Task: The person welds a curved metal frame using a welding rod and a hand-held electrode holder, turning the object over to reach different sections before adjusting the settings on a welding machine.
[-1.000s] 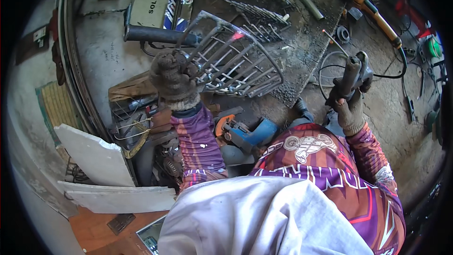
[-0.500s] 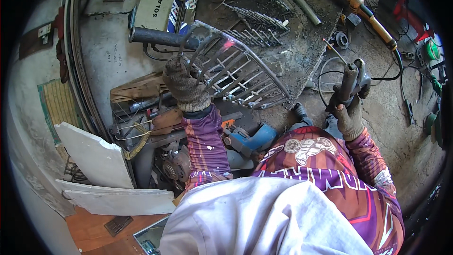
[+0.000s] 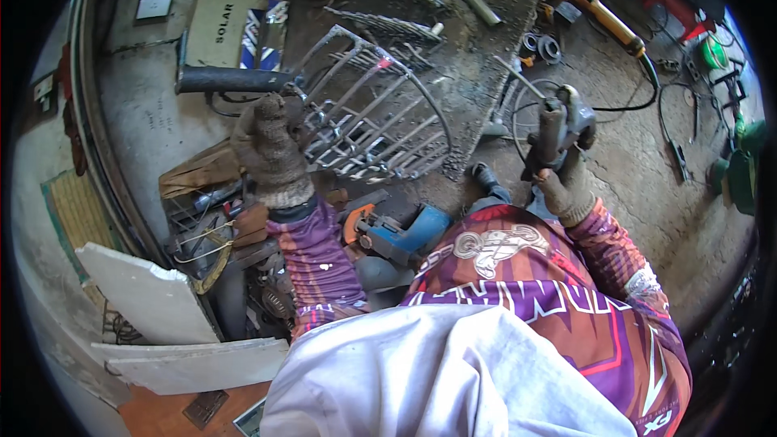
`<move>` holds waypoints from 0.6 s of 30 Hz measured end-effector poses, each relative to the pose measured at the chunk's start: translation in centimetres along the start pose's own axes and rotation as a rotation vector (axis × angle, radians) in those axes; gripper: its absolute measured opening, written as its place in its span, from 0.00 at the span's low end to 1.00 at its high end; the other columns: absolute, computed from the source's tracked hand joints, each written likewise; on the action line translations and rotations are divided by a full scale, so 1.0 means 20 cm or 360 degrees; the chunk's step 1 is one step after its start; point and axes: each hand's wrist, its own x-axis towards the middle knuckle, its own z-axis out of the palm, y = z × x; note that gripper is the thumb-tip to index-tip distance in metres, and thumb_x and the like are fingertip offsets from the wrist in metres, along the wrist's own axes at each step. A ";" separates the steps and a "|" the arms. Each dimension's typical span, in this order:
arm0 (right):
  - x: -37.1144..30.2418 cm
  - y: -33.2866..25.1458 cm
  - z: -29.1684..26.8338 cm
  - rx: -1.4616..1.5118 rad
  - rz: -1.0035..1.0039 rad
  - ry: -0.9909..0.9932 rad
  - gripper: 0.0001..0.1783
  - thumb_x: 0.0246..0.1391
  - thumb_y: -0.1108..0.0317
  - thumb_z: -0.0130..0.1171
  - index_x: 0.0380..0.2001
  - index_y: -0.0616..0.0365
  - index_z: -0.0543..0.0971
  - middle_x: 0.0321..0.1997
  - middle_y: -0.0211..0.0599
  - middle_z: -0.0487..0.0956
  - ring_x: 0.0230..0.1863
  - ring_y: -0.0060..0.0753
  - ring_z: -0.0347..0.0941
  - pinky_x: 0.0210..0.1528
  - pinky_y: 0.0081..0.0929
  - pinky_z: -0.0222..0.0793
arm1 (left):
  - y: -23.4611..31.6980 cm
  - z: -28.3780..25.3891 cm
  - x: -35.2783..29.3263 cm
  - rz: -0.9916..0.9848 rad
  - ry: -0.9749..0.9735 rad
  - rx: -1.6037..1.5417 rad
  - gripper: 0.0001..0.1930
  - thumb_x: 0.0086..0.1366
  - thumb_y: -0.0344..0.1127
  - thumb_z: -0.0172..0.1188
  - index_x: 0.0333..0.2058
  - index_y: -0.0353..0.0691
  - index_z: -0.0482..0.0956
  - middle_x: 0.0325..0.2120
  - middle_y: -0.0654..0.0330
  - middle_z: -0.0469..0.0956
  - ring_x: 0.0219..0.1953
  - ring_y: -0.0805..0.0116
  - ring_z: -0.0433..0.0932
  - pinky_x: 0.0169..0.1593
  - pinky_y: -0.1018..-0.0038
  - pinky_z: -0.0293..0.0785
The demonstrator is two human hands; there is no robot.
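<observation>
My left hand (image 3: 271, 146), in a knitted work glove, grips the left end of a welded metal rack (image 3: 413, 131) made of rods and a bent outer frame. A small pinkish-red spot glows on the rack's far bar. In my right hand (image 3: 569, 190), also gloved, is a welding electrode holder (image 3: 552, 131), its grip wrapped by my fingers. A thin welding rod (image 3: 521, 77) sticks out of the holder toward the far left, apart from the rack. The fingers of my left hand are partly hidden behind the glove's back.
A dark pipe (image 3: 231, 79) lies left of the rack. Beyond are metal rods (image 3: 396, 26) on the dark worktop and an orange power tool (image 3: 603, 10) with its cable. A blue tool (image 3: 413, 235) sits below the rack. White boards (image 3: 150, 295) lean at the left.
The rack has tilted, so its bars show at a different angle, with my left hand still on it. The whole view has shifted; the right hand keeps the electrode holder.
</observation>
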 end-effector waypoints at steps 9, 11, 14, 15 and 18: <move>0.02 -0.16 0.06 -0.0136 -0.0123 -0.0200 0.43 0.53 0.47 0.65 0.60 0.66 0.60 0.46 0.45 0.75 0.45 0.40 0.73 0.49 0.37 0.69 | 0.03 0.12 0.02 0.0825 -0.0212 0.1214 0.18 0.62 0.46 0.68 0.28 0.34 0.84 0.20 0.56 0.80 0.25 0.64 0.79 0.33 0.66 0.72; 0.03 -0.16 0.07 -0.0245 -0.0205 -0.0169 0.42 0.51 0.46 0.66 0.57 0.68 0.65 0.49 0.50 0.75 0.50 0.47 0.73 0.53 0.39 0.69 | 0.03 0.14 0.02 0.0867 -0.0211 0.1208 0.17 0.61 0.45 0.69 0.27 0.34 0.85 0.20 0.55 0.80 0.24 0.63 0.79 0.33 0.66 0.72; 0.04 -0.17 0.08 -0.0245 -0.0286 -0.0154 0.42 0.50 0.47 0.66 0.56 0.70 0.67 0.52 0.53 0.74 0.52 0.51 0.74 0.55 0.40 0.69 | 0.04 0.17 0.01 0.1027 -0.0238 0.1240 0.15 0.60 0.44 0.70 0.26 0.35 0.85 0.19 0.54 0.79 0.24 0.61 0.79 0.33 0.66 0.72; 0.04 -0.17 0.07 -0.0255 -0.0242 -0.0187 0.42 0.50 0.47 0.66 0.56 0.71 0.66 0.52 0.53 0.74 0.51 0.50 0.74 0.55 0.39 0.69 | 0.04 0.18 0.01 0.1141 -0.0268 0.1282 0.15 0.59 0.43 0.71 0.26 0.35 0.84 0.19 0.54 0.79 0.23 0.60 0.79 0.32 0.66 0.72; 0.04 -0.18 0.06 -0.0344 -0.0214 -0.0246 0.42 0.50 0.47 0.66 0.56 0.71 0.66 0.52 0.53 0.73 0.52 0.49 0.74 0.56 0.39 0.69 | 0.07 0.18 0.00 0.1076 -0.0296 0.1303 0.14 0.58 0.42 0.72 0.25 0.35 0.84 0.18 0.55 0.79 0.23 0.59 0.79 0.32 0.65 0.73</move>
